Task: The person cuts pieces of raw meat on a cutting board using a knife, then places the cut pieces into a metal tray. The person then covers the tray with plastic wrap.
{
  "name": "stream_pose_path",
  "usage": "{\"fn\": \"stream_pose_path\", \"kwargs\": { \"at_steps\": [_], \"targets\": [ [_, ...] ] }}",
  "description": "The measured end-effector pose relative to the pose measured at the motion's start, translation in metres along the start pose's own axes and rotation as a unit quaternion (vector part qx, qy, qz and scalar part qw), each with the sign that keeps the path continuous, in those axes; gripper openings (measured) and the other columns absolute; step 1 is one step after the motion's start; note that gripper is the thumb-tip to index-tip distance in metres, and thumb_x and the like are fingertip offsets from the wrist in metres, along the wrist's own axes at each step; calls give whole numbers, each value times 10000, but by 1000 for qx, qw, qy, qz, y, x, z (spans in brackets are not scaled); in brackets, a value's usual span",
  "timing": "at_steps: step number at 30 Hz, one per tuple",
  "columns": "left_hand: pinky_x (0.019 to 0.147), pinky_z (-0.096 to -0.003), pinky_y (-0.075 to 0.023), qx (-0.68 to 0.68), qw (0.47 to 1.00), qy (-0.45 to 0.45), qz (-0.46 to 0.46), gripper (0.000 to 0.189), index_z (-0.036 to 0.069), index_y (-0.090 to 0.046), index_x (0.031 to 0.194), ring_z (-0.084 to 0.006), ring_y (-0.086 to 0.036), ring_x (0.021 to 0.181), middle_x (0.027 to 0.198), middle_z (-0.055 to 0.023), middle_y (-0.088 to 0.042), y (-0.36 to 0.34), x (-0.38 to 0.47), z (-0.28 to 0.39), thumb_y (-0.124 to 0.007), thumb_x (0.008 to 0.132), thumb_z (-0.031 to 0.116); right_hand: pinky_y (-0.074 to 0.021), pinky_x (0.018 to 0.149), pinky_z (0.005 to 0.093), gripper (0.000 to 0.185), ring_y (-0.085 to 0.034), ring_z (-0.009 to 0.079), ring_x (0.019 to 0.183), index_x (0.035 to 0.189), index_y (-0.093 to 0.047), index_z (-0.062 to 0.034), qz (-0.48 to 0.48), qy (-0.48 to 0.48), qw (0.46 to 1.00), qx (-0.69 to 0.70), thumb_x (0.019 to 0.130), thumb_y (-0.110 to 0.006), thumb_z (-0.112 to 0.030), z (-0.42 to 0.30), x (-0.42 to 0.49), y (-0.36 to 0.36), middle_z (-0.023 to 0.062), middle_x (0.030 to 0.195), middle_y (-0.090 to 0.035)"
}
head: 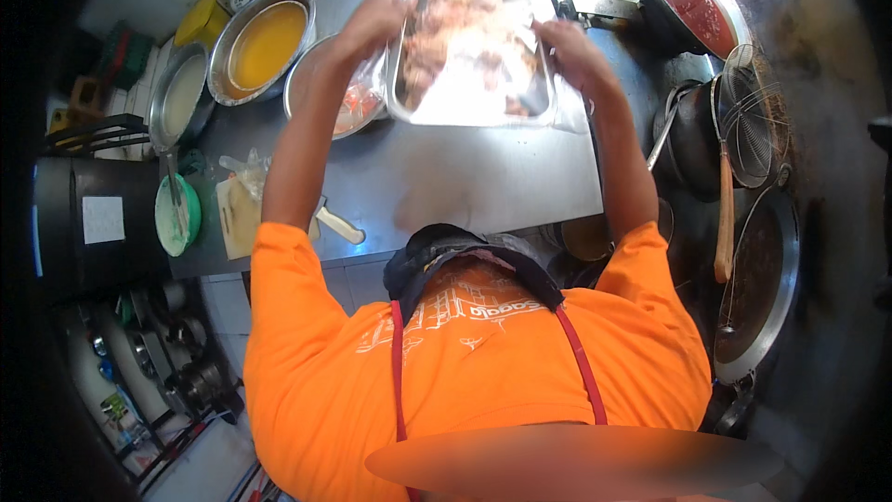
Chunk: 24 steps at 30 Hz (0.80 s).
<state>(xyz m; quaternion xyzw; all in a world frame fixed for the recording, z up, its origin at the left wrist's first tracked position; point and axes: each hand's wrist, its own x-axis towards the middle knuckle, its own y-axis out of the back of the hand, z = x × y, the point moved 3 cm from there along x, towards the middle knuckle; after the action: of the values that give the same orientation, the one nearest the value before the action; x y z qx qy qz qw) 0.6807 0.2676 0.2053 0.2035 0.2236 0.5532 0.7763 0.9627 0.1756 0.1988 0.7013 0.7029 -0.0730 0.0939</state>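
A rectangular metal tray (411,116) of what looks like raw meat pieces (432,35) is held over the far part of the steel table. My left hand (383,19) grips its left rim near the far corner. On the opposite side, my right hand (573,49) has hold of the right rim. Glare whitens the tray's middle, and clear plastic shows along its sides. Just left of the tray, partly behind my left forearm, a round metal bowl (338,134) holds a clear plastic bag with orange-red pieces (359,101).
Left stand a bowl of yellow liquid (268,45), a bowl of whitish liquid (182,94) and a green bowl (189,223). A white-handled knife (341,224) lies by a cutting board (233,223). Right are a pan of red sauce (697,3), a wire strainer (749,111) and a large wok (759,279).
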Motion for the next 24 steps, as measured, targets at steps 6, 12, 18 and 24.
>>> {"fn": "stream_pose_path", "kwargs": {
  "at_steps": [6,12,18,24],
  "targets": [
    [538,-372,-402,-2,997,70,-15,385,-43,-607,722,-151,-466,549,570,-68,-538,-117,-88,-157,-575,884,305,-425,405,304,265,-510,142,484,810,-570,-8,-37,-190,981,-28,937,-516,-234,169,-48,-33,40,629,-542],
    [658,-429,-438,35,985,167,31,373,-13,-610,751,-311,-565,689,724,-205,-603,-190,-111,-237,-548,883,330,-475,439,301,274,-572,165,511,893,-602,30,-73,-230,959,-151,905,-565,-242,253,-59,-38,88,675,-593],
    [808,-485,-456,55,979,194,23,345,13,-611,942,-452,-583,949,955,-269,-622,-188,-127,-231,-524,887,342,-510,774,384,573,-676,312,845,1128,-579,53,229,-4,900,-372,842,-618,-442,204,-21,28,204,818,-686],
    [804,-464,-454,24,984,175,33,342,-3,-605,920,-437,-588,931,936,-260,-626,-188,-131,-232,-538,871,329,-489,825,377,626,-632,328,925,1193,-517,80,345,-36,916,-199,811,-680,-389,246,80,22,213,968,-657]
  ]
}}
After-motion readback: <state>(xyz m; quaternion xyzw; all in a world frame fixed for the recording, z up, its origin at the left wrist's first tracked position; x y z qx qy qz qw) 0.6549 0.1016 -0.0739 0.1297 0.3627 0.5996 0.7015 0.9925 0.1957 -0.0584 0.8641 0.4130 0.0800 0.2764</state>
